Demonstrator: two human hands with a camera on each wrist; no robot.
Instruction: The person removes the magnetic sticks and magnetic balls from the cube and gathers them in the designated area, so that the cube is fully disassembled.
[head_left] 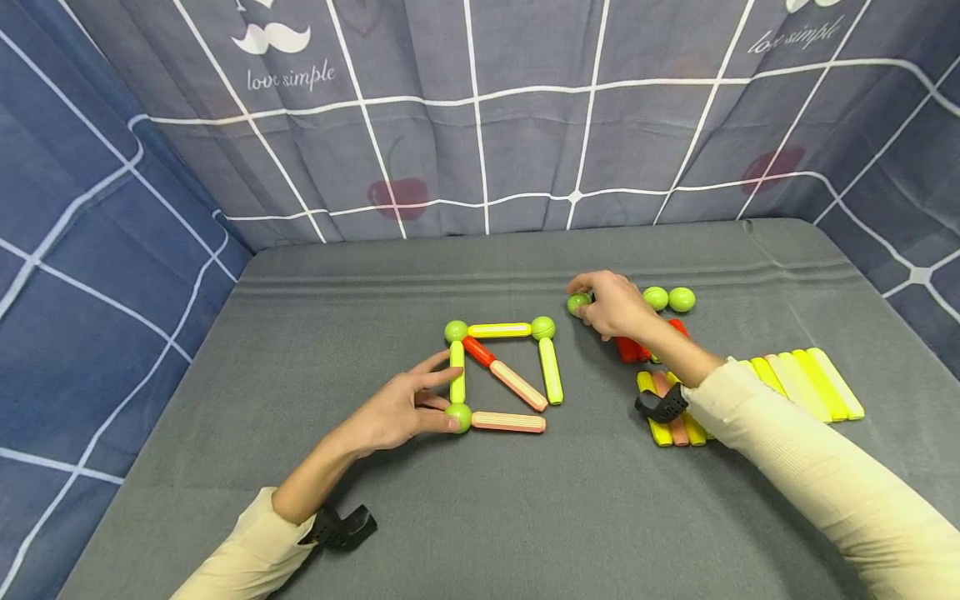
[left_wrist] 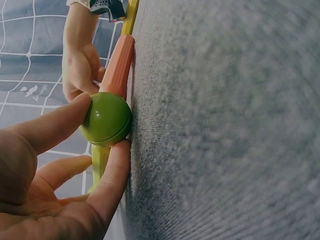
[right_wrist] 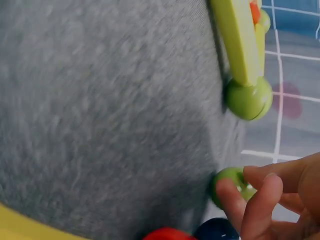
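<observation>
My left hand (head_left: 396, 410) pinches a green ball (head_left: 462, 416) at the near left corner of a stick-and-ball frame. From this ball a pink stick (head_left: 510, 422) points right and a lime stick (head_left: 457, 379) runs back to another green ball (head_left: 455, 331). A yellow-green stick (head_left: 498, 330) joins that one to a green ball (head_left: 543, 327) on the right, which bears a lime stick (head_left: 551, 372) coming forward. A red piece (head_left: 478, 351) and a pink stick (head_left: 519, 386) lie diagonally inside. Farther back, my right hand (head_left: 613, 307) pinches a loose green ball (right_wrist: 227, 181).
Two green balls (head_left: 681, 299) lie behind the right wrist. Several red pieces (head_left: 632, 350) are partly under that forearm. A row of yellow, lime and pink sticks (head_left: 806, 383) lies at the right, partly covered by the sleeve. Checked curtains (head_left: 450, 150) bound the grey table (head_left: 360, 300).
</observation>
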